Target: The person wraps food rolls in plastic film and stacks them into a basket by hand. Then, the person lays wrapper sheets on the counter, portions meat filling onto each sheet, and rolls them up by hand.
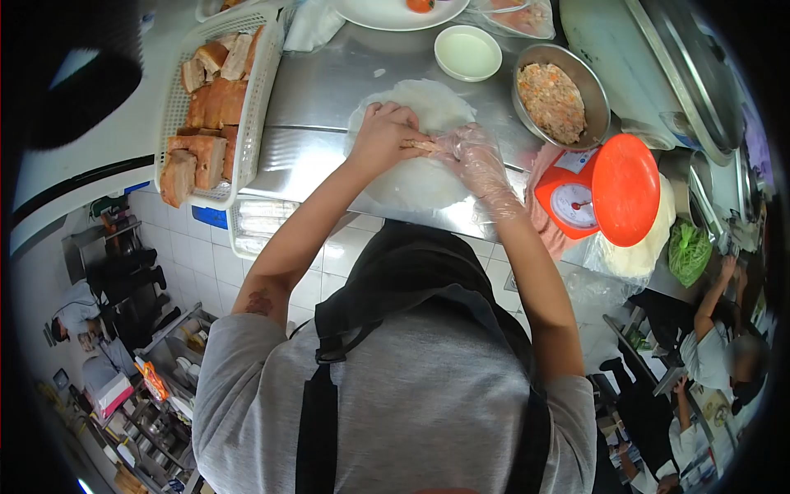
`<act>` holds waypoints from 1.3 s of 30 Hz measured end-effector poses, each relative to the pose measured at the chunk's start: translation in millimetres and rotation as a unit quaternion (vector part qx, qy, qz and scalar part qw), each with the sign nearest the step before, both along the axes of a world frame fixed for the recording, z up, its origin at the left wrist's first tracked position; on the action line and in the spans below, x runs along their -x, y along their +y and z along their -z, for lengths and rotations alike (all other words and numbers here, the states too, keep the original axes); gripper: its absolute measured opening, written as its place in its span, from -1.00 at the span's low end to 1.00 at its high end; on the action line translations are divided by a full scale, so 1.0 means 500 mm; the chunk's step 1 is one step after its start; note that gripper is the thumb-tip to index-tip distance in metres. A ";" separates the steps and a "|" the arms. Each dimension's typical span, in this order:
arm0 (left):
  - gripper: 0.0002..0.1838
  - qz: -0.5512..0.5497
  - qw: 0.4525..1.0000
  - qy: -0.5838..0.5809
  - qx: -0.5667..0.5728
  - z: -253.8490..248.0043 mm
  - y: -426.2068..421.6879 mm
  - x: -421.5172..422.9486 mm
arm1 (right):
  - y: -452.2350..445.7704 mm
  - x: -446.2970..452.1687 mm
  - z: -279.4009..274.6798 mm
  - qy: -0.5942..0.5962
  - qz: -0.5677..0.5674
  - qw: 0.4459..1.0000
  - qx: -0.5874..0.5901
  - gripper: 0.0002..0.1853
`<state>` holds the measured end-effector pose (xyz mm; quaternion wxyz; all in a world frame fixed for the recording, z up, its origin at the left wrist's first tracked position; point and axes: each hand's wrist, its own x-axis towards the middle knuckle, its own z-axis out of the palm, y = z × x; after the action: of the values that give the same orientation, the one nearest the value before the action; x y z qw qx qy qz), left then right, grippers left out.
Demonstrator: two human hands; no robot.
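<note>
Thin white round sheets (415,188) lie overlapping on the steel counter. My bare left hand (385,138) is over their middle, its fingers closed on a small strip of filling. My right hand (477,160), in a clear plastic glove, meets it from the right, fingers pressed together at the same strip. Right of the hands is a steel bowl (598,92) with minced filling (551,100). A pale green bowl (467,53) of liquid stands beyond the sheets.
At the left, a white basket (262,99) holds chunks of cooked meat (218,103). An orange scale (627,191) stands on a pink cloth at the right, near bagged greens (690,253). A white plate (378,15) is at the back. Other people are at both sides.
</note>
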<state>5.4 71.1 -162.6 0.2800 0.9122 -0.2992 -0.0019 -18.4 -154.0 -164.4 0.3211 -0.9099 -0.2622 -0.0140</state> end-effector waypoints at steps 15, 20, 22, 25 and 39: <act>-0.59 -0.016 0.999 -0.013 -0.028 -0.024 0.122 -0.002 | 0.124 -0.028 -0.018 0.027 0.002 0.999 0.022 -0.67; -0.54 -0.027 0.998 -0.035 -0.033 -0.014 0.152 -0.010 | 0.147 -0.031 -0.003 0.005 0.009 0.999 0.045 -0.66; -0.51 -0.022 0.999 -0.024 -0.040 -0.013 0.168 -0.010 | 0.170 -0.033 -0.023 0.016 0.009 0.998 0.053 -0.64; -0.52 -0.022 0.999 -0.037 -0.030 -0.021 0.177 -0.016 | 0.184 -0.032 -0.041 0.038 0.014 0.998 0.042 -0.61; -0.64 -0.010 0.999 0.005 -0.049 -0.030 0.223 -0.024 | 0.229 -0.044 -0.036 0.121 0.033 0.990 0.059 -0.58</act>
<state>17.5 182.6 -147.5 0.2364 0.9276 -0.2885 -0.0185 3.7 -39.3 -146.6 0.2954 -0.9304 -0.1916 0.1015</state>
